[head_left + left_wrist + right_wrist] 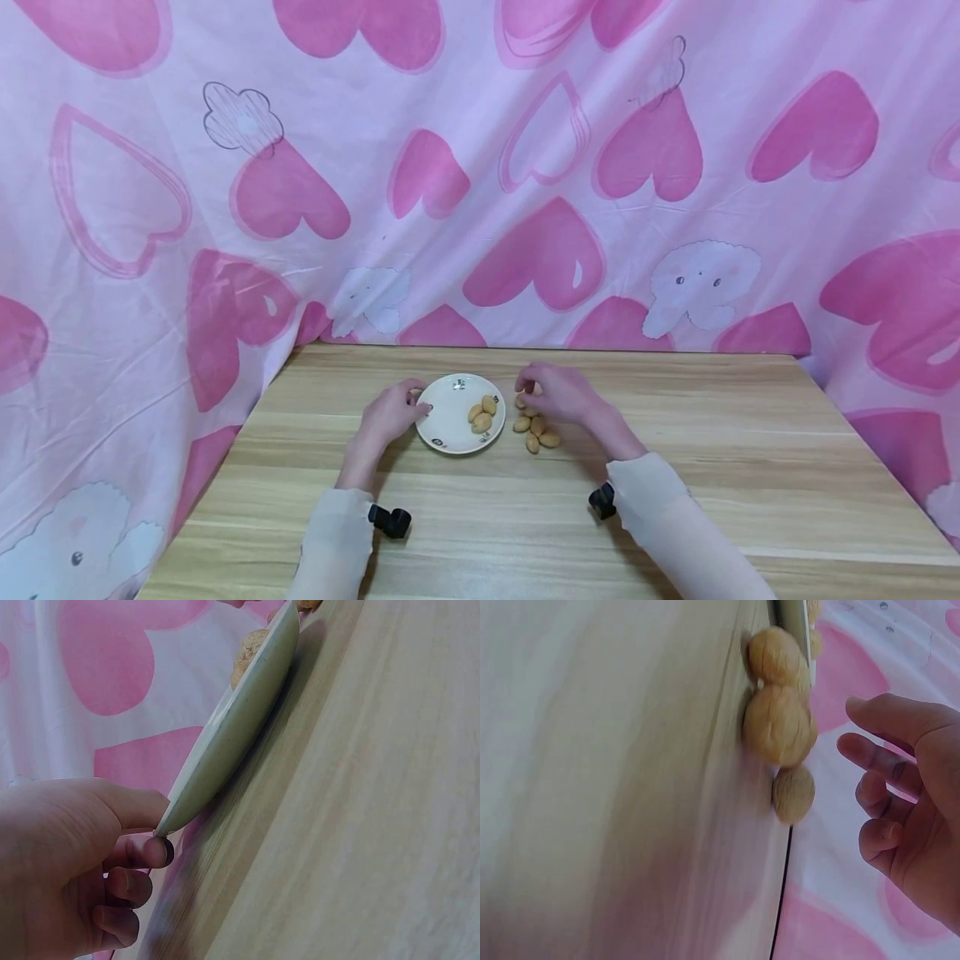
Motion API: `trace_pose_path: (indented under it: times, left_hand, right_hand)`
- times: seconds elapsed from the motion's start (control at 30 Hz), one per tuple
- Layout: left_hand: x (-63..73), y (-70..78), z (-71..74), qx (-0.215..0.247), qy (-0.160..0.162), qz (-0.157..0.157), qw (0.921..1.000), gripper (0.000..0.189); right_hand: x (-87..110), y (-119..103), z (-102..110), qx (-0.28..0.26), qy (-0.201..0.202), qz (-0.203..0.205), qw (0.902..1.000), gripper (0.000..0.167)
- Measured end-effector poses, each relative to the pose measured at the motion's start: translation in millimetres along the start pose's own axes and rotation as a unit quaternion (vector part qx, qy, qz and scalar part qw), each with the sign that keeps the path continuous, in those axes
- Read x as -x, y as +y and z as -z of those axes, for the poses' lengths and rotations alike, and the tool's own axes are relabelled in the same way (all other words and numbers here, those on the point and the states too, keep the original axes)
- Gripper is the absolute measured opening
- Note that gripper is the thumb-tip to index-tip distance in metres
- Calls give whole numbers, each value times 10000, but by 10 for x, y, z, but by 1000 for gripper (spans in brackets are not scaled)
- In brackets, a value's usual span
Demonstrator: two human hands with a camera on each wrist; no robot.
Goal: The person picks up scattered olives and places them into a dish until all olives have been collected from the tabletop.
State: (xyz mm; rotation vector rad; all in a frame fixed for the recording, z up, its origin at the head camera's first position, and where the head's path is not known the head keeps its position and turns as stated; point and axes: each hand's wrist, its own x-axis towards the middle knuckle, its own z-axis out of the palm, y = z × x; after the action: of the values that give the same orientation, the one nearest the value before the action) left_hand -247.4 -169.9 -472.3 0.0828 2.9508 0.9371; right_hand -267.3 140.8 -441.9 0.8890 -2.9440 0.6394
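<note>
My left hand (388, 412) pinches the left rim of a white plate (448, 418) between thumb and forefinger. In the left wrist view the plate's underside (234, 742) shows, and its near edge sits between the fingertips. Several walnuts in their shells (482, 423) lie on the right part of the plate. To the right of the plate is a loose group of walnuts (537, 427) on the table. Over the far part of that group hovers my right hand (561, 392). In the right wrist view, its thumb and fingers are spread, with nothing between them, beside the walnuts (780, 726).
The wooden table (720, 467) reaches back to a pink cloth with hearts (540, 250), which hangs behind it and along the sides. A small black camera (392, 522) is strapped at the left wrist, another black camera (602, 502) at the right.
</note>
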Motion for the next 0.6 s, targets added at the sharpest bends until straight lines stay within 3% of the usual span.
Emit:
trace_pose_path:
  times: [0.6]
  left_hand:
    - [-4,0,-4,25,17,-22,10000,41]
  right_hand:
    - [103,324,0,-156,-68,-213,9996,17]
